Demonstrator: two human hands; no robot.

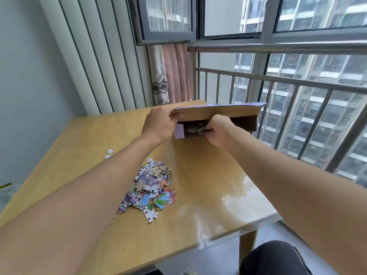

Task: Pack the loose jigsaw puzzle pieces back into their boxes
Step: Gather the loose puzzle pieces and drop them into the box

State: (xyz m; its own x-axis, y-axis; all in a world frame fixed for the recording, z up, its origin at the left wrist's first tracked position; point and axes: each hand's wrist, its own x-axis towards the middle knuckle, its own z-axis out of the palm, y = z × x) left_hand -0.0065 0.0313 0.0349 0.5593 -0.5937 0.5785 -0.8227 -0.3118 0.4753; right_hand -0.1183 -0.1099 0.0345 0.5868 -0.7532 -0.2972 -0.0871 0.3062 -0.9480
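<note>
A flat cardboard puzzle box (243, 121) lies at the far right of the wooden table (83, 139), its lid flap (218, 112) raised. My left hand (158, 124) grips the flap's left end and holds it up. At the box's open mouth my right hand (218, 130) has its fingers curled round a bunch of puzzle pieces (196, 129). A heap of loose colourful pieces (152, 187) lies in the middle of the table. Two white pieces (108, 153) lie apart to the left.
A metal railing (278, 80) and windows stand just behind and to the right of the table. A pink curtain (174, 74) hangs at the back. My dark-clad knee (274, 259) shows below the table's near right corner. A pale object (8, 192) sits off the left edge.
</note>
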